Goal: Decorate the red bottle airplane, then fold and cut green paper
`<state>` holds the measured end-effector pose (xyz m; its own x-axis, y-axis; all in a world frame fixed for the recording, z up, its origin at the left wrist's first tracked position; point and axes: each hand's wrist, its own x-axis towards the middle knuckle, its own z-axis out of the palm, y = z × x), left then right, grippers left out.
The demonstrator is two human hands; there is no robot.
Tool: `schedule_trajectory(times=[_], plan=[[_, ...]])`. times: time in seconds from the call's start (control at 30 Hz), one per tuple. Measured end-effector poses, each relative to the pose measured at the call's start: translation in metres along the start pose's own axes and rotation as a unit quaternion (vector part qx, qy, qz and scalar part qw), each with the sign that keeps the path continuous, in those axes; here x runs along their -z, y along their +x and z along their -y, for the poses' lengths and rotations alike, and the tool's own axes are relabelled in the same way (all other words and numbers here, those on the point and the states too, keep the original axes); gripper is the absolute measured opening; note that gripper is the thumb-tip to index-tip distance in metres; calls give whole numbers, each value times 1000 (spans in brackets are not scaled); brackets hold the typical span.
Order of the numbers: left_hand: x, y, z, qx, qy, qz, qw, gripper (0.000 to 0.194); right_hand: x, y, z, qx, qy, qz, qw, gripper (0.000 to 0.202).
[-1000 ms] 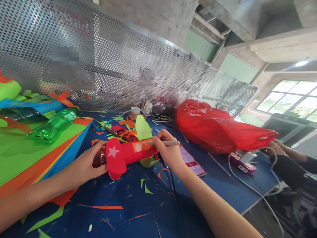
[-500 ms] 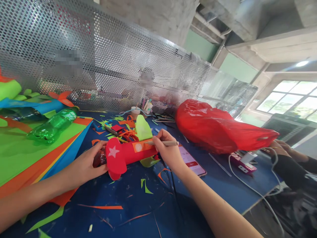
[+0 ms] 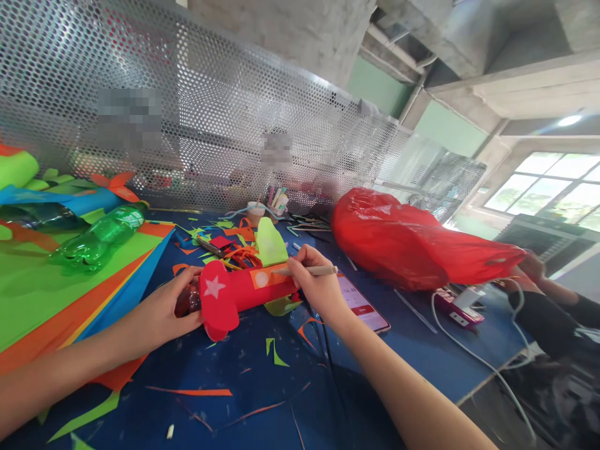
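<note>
Blue tabletop (image 3: 398,359), paper scraps all over, and the red-wrapped bottle (image 3: 246,297) lies towards seven o'clock! Left hand (image 3: 164,312) clamps its bare end; right hand (image 3: 316,284) pinches a pen (image 3: 323,270), still at the orange patch (image 3: 261,279). Over at three o'clock, a co-worker's hand (image 3: 533,267) has shifted.

It's a craft workshop — paper scraps (image 3: 246,255), bare concrete (image 3: 281,44).

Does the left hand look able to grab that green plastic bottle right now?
Probably, but only after letting go: the left hand is gripping the red-wrapped bottle. The green plastic bottle lies on the green sheet, with nothing covering its near side.
</note>
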<state>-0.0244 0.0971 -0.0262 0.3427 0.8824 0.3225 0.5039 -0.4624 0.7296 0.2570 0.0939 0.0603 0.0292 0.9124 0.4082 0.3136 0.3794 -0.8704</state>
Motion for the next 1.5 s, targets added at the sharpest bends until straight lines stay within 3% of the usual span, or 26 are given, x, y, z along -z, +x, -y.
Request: schedule_trajectory(times=[1.5], plan=[[-2,1,4,7,-8,21,1000,58,1,-3,4,-18,4,15,1000,20]])
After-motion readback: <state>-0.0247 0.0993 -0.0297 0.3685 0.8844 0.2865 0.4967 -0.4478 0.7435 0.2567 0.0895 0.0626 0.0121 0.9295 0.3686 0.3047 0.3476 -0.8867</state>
